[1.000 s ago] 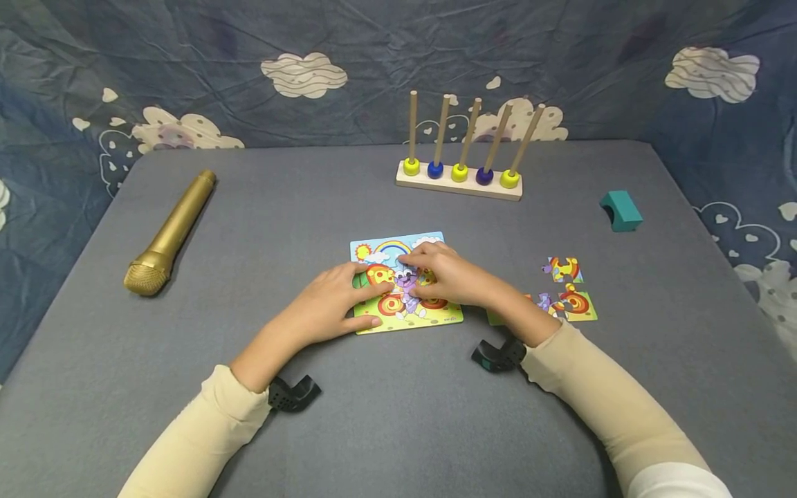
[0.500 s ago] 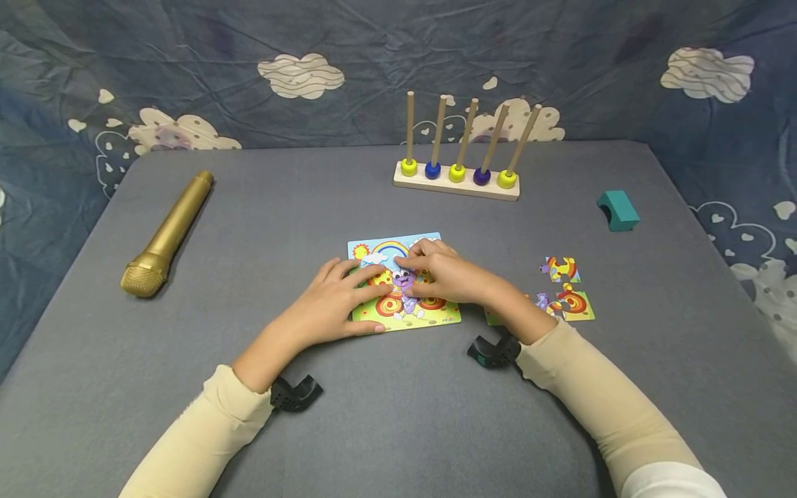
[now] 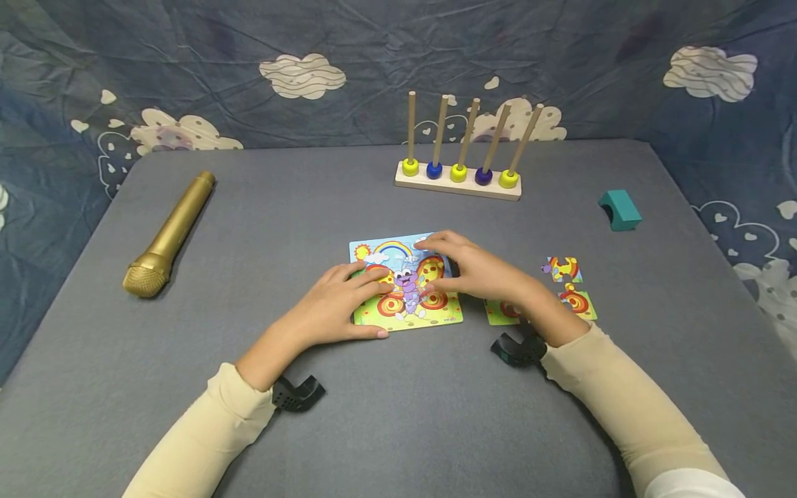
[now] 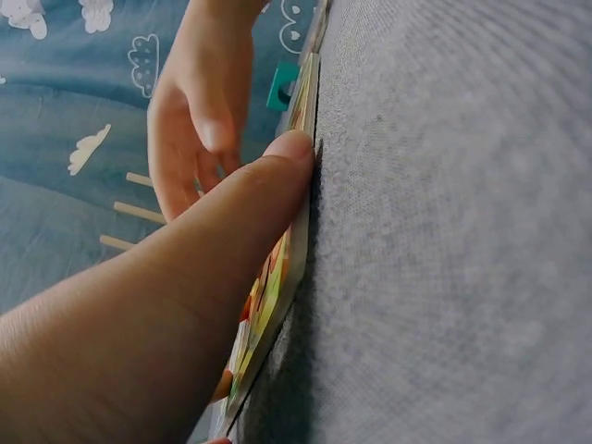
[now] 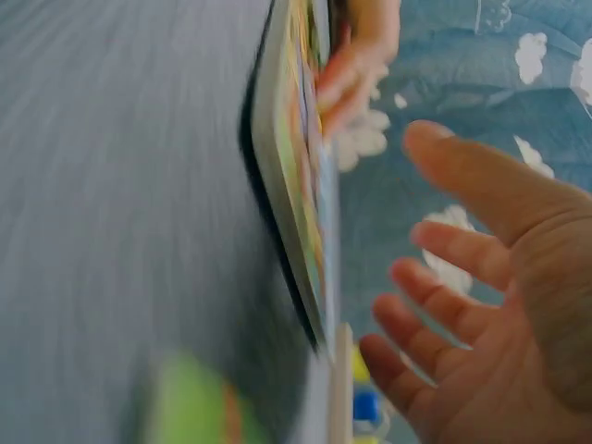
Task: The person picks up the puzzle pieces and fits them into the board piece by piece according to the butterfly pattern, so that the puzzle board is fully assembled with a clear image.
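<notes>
A butterfly puzzle board (image 3: 411, 321) with a sun and rainbow lies flat on the grey table. My left hand (image 3: 339, 304) rests on its left side, fingers spread over the picture and thumb along the near edge. Above the board's right side hovers my right hand (image 3: 482, 273); in the right wrist view its fingers are apart with nothing between them. Loose puzzle pieces lie to the right: one green-and-red piece (image 3: 501, 312) partly behind the right wrist, a yellow-and-red piece (image 3: 564, 269), and a red-ringed piece (image 3: 579, 303).
A wooden peg stand (image 3: 457, 183) with yellow and blue beads is at the back. The gold microphone (image 3: 171, 232) lies at the left, and a teal arch block (image 3: 621, 210) at the far right. Both wrists wear black camera mounts (image 3: 297, 394).
My right hand has lifted off the middle of the puzzle and moved right, its fingers spreading and baring the butterfly. The left hand stays nearly in place.
</notes>
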Demonstrator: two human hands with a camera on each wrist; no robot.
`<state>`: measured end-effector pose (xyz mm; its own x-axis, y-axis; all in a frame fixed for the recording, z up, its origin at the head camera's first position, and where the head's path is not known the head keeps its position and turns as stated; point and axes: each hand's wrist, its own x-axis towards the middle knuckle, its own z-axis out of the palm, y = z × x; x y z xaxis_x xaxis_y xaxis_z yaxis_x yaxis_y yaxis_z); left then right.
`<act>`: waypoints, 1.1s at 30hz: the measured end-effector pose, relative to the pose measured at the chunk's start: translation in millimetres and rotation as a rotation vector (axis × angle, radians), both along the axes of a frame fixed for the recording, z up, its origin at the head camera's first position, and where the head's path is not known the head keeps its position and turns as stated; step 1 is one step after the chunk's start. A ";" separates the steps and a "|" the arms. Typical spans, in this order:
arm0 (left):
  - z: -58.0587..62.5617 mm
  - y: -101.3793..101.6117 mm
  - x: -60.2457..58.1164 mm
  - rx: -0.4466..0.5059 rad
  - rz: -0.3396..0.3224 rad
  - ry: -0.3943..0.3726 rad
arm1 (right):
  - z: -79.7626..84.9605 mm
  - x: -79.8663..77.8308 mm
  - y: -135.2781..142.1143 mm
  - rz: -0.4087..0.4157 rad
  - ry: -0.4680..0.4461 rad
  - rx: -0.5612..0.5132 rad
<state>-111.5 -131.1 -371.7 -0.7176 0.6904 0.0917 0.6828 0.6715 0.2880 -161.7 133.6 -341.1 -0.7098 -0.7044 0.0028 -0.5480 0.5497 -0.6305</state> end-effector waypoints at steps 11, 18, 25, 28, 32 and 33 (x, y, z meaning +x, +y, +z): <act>-1.7 0.4 0.3 -0.004 0.015 -0.011 | 22.3 18.5 83.7 -0.276 0.190 -0.136; -2.1 -0.2 0.0 -0.011 0.019 -0.023 | 17.7 28.0 130.3 -0.431 0.196 -0.128; -2.1 -0.6 -0.4 -0.006 0.013 -0.024 | -1.0 25.2 162.3 -0.500 0.105 -0.078; -2.5 -1.0 -0.6 0.000 0.011 -0.027 | -8.2 23.1 171.4 -0.508 0.035 -0.038; -3.3 -1.2 -0.7 0.008 0.014 -0.029 | -16.9 20.5 180.7 -0.513 -0.029 0.002; -3.6 -1.1 -0.8 0.008 0.015 -0.031 | -18.6 19.9 182.3 -0.512 -0.038 0.009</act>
<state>-112.3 -132.2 -375.3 -0.7302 0.6791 0.0753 0.6637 0.6788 0.3143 -141.8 315.9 -359.7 -0.9634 -0.2660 -0.0344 -0.1835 0.7472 -0.6388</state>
